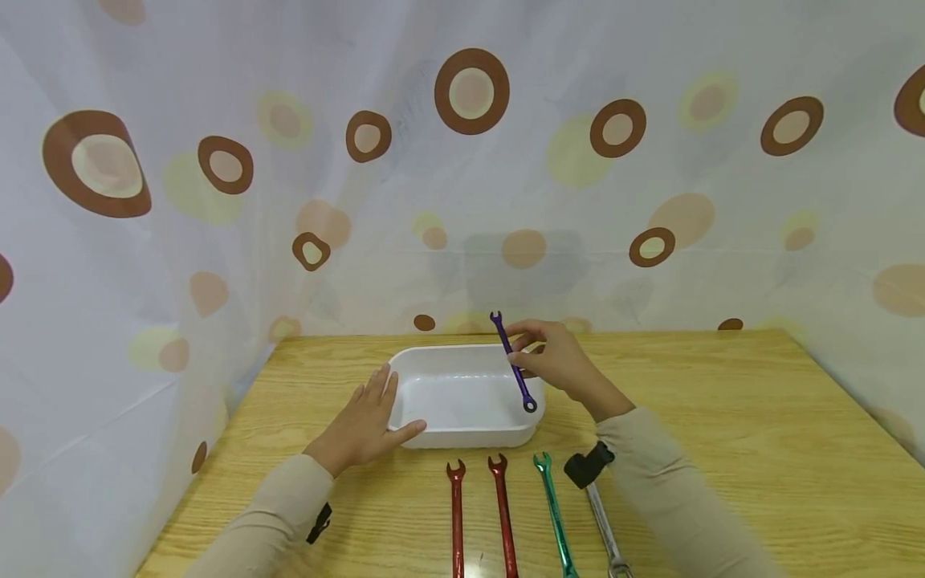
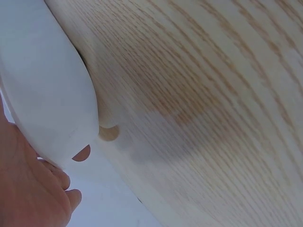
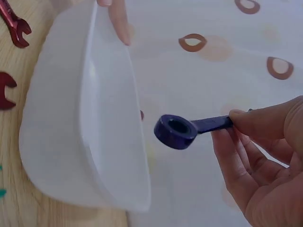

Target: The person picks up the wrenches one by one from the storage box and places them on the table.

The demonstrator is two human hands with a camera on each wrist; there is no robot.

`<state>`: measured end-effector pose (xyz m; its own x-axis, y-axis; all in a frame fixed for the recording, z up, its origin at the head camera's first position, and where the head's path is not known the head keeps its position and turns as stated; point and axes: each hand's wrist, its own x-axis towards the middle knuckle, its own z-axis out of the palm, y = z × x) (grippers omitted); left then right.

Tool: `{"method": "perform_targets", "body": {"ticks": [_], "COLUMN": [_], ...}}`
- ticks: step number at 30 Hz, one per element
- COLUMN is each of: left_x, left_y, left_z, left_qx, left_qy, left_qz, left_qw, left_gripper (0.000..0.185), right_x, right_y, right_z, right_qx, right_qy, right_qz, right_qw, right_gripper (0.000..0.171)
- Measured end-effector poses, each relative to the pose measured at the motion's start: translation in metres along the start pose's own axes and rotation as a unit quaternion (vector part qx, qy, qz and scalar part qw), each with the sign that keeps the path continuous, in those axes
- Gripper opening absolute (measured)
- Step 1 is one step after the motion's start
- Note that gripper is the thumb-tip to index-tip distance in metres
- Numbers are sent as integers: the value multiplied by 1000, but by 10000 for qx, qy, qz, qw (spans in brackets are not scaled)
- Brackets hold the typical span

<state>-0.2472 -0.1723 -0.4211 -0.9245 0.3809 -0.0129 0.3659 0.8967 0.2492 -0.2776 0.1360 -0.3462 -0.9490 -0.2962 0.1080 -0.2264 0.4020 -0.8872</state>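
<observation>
My right hand [image 1: 552, 359] pinches a purple combination wrench [image 1: 515, 365] between thumb and fingers, above the right end of a white plastic basin [image 1: 462, 437]. Its ring end [image 3: 175, 132] points down toward the basin, while the open end tips up and away. At the basin's left end, my left hand [image 1: 367, 423] rests on the rim with fingers straight and spread. In the left wrist view that hand [image 2: 33, 184] lies against the basin's outer wall [image 2: 52, 85]. The visible part of the basin's floor holds nothing.
In front of the basin lie two red wrenches [image 1: 457, 514] [image 1: 503, 514], a green wrench [image 1: 556, 514] and a silver wrench [image 1: 605, 526] partly under the right sleeve. A patterned curtain [image 1: 470, 201] stands behind the wooden table [image 1: 723, 425].
</observation>
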Motion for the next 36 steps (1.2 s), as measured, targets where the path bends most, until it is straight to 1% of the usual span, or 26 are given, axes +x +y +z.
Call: {"method": "perform_targets", "body": {"ticks": [6, 10, 13, 18, 22, 26, 32, 36], "left_x": [0, -1, -2, -2, -1, -1, -3, -3], "left_y": [1, 0, -1, -2, -2, -2, 1, 1], "left_z": [-2, -3, -3, -3, -3, -3, -3, -3], "left_qx": [1, 11, 21, 51, 89, 76, 41, 61], "left_qy": [-19, -23, -11, 19, 25, 43, -2, 12], "left_qz": [-20, -31, -45, -28, -8, -12, -27, -17], "left_qw": [10000, 10000, 10000, 10000, 10000, 10000, 10000, 10000], "left_gripper": [98, 98, 98, 99, 100, 102, 101, 101], "right_x": [-27, -47, -61, -87, -107, -124, -141, -147], "right_y": [8, 19, 31, 55, 73, 86, 103, 111], "right_z": [-32, -51, -59, -63, -63, -64, -63, -60], "right_qx": [-87, -158, -229, -186, -90, 20, 76, 60], "right_qy": [-15, -137, -186, -301, -395, -555, -836, -884], "right_qz": [32, 249, 451, 650, 946, 1220, 1336, 1359], "right_qw": [10000, 9995, 9985, 9973, 9947, 9910, 9875, 9867], "right_gripper": [39, 40, 40, 40, 40, 42, 43, 41]}}
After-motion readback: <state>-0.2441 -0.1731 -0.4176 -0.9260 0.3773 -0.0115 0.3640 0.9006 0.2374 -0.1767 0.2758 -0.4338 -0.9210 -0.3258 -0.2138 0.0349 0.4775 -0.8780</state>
